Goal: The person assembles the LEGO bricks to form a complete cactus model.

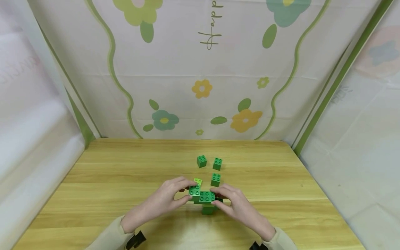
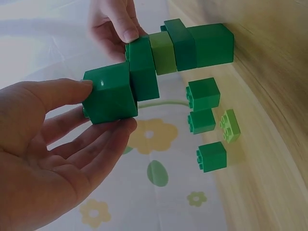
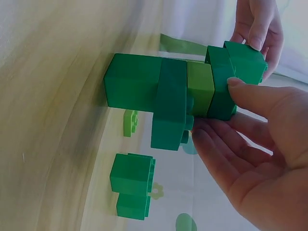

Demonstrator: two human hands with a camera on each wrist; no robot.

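Green studded plastic-block stack [image 2: 163, 54] stands upright between left hand [image 1: 171, 194], pinching its overhanging cube-shaped green top block [image 2: 109, 94], and right hand [image 1: 233, 201], gripping the oblong green brick [image 2: 143, 70] beneath, possibly liable to tip if pressure lands off-centre.

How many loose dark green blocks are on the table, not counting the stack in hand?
3: the back-left block, the back-right block, and the nearer block in front of the back-right one, all beyond the stack.
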